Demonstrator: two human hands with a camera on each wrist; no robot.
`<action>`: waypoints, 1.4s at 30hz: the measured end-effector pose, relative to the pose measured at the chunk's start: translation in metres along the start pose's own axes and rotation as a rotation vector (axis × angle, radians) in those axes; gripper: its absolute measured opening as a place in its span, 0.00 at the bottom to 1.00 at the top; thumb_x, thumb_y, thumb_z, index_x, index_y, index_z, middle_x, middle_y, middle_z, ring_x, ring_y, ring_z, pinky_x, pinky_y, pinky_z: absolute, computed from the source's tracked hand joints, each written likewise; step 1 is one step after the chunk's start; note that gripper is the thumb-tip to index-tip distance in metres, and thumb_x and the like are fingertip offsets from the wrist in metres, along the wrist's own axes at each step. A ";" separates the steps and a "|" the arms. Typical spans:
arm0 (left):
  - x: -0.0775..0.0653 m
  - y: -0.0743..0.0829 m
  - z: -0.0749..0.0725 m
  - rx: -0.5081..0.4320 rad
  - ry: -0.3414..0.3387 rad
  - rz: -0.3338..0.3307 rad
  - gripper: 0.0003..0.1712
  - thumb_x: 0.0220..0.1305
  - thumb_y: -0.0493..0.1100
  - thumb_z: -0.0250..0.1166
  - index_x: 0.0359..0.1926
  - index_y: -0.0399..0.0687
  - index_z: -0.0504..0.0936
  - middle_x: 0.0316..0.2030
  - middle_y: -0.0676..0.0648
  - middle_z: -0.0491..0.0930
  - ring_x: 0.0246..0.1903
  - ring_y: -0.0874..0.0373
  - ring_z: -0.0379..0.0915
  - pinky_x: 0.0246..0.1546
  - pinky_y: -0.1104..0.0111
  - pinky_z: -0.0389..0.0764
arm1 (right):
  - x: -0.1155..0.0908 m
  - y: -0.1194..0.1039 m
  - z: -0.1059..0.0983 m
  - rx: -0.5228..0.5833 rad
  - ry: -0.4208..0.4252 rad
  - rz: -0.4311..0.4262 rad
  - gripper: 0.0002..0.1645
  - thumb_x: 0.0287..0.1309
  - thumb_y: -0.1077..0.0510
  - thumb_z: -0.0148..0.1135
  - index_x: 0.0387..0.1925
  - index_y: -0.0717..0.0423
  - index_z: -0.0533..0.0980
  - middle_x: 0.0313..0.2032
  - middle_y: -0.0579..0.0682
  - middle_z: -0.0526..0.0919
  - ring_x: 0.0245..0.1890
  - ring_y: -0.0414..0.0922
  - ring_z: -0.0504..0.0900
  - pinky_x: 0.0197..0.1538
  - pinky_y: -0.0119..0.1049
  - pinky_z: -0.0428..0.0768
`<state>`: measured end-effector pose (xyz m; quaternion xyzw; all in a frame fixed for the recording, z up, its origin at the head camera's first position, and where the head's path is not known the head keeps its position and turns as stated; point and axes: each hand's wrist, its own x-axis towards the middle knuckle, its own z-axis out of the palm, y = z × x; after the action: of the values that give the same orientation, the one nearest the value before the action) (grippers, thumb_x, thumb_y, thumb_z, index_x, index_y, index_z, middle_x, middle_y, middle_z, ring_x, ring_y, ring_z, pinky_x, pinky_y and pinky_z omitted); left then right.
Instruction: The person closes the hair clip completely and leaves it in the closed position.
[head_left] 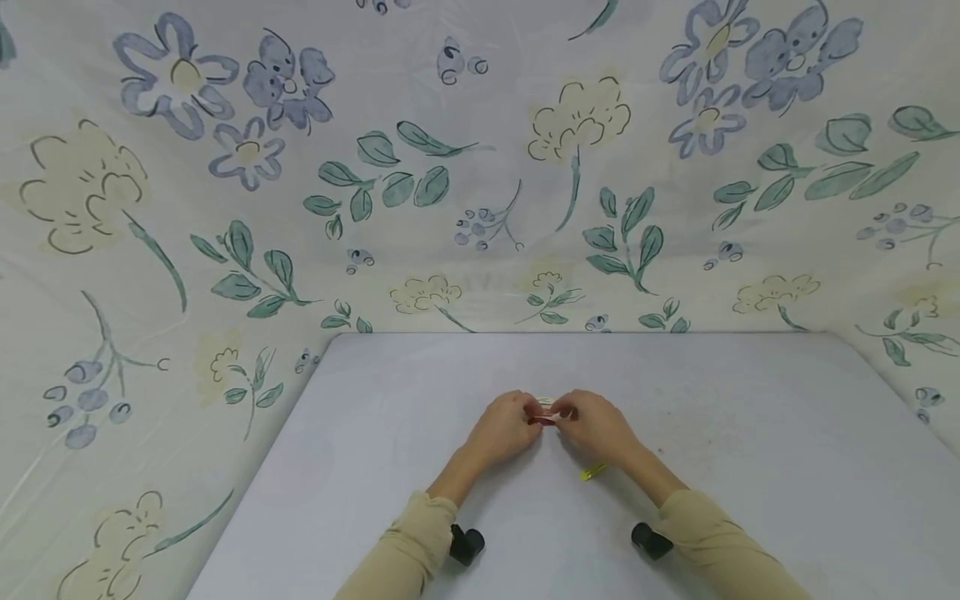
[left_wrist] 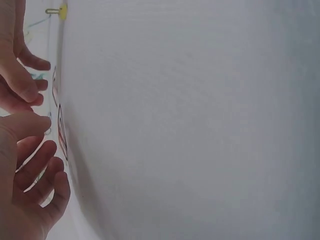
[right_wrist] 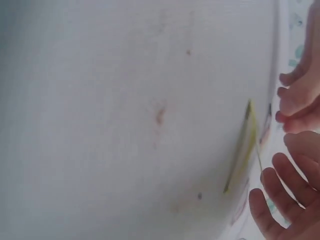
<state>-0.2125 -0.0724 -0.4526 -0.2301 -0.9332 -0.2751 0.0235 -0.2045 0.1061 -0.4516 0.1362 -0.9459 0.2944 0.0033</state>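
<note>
Near the middle of the table, in the head view, my left hand (head_left: 512, 423) and right hand (head_left: 596, 423) meet with fingertips almost together. Both pinch a small, thin red-and-white item (head_left: 546, 420), mostly hidden by the fingers. Just behind the fingertips lies something pale with thin curved lines (head_left: 546, 402). In the left wrist view, the left thumb (left_wrist: 35, 125) points toward the other hand's fingertips, and flat looped shapes with dark and reddish edges (left_wrist: 62, 132) show low on the table beside them. A small yellow clip-like thing (head_left: 593, 472) lies under the right wrist.
The white table (head_left: 390, 508) ends at a back edge against a hanging flowered sheet (head_left: 480, 250), which also runs along both sides. Black devices (head_left: 468, 546) sit at both wrists. Small dark specks (right_wrist: 160, 116) mark the table at the right.
</note>
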 end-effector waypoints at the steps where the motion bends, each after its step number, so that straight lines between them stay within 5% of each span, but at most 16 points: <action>1: -0.001 0.001 0.000 -0.005 0.006 0.000 0.08 0.57 0.38 0.70 0.39 0.44 0.84 0.36 0.49 0.82 0.37 0.57 0.75 0.41 0.65 0.76 | -0.002 0.000 -0.002 0.018 0.007 0.000 0.10 0.58 0.60 0.68 0.42 0.52 0.83 0.36 0.44 0.82 0.36 0.41 0.77 0.42 0.38 0.79; 16: -0.014 0.011 -0.002 -0.176 0.007 -0.018 0.13 0.59 0.40 0.68 0.46 0.45 0.84 0.43 0.49 0.83 0.42 0.56 0.75 0.44 0.65 0.77 | -0.019 0.022 -0.031 0.192 0.054 -0.100 0.13 0.59 0.61 0.67 0.47 0.57 0.82 0.42 0.49 0.85 0.41 0.45 0.79 0.45 0.40 0.79; 27: -0.020 0.023 0.000 -0.176 -0.056 0.003 0.13 0.60 0.42 0.66 0.46 0.45 0.83 0.42 0.50 0.81 0.43 0.56 0.73 0.46 0.65 0.77 | -0.036 0.038 -0.037 0.242 -0.047 -0.095 0.17 0.57 0.62 0.67 0.49 0.58 0.81 0.44 0.51 0.84 0.44 0.47 0.78 0.46 0.40 0.79; 37: -0.022 0.032 0.013 -0.191 -0.082 0.068 0.11 0.56 0.41 0.69 0.41 0.44 0.84 0.37 0.51 0.81 0.39 0.57 0.75 0.42 0.71 0.76 | -0.049 0.048 -0.037 0.213 -0.113 -0.062 0.19 0.56 0.62 0.68 0.50 0.57 0.80 0.44 0.48 0.83 0.45 0.47 0.78 0.50 0.46 0.79; 42: -0.024 0.038 0.020 -0.188 -0.102 0.046 0.12 0.56 0.43 0.70 0.42 0.46 0.86 0.39 0.53 0.82 0.40 0.61 0.74 0.43 0.73 0.75 | -0.055 0.049 -0.035 0.191 -0.160 -0.039 0.20 0.53 0.64 0.70 0.50 0.57 0.80 0.45 0.48 0.84 0.48 0.48 0.80 0.52 0.47 0.80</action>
<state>-0.1728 -0.0442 -0.4544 -0.2665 -0.8977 -0.3487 -0.0396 -0.1672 0.1788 -0.4546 0.1774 -0.9079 0.3713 -0.0792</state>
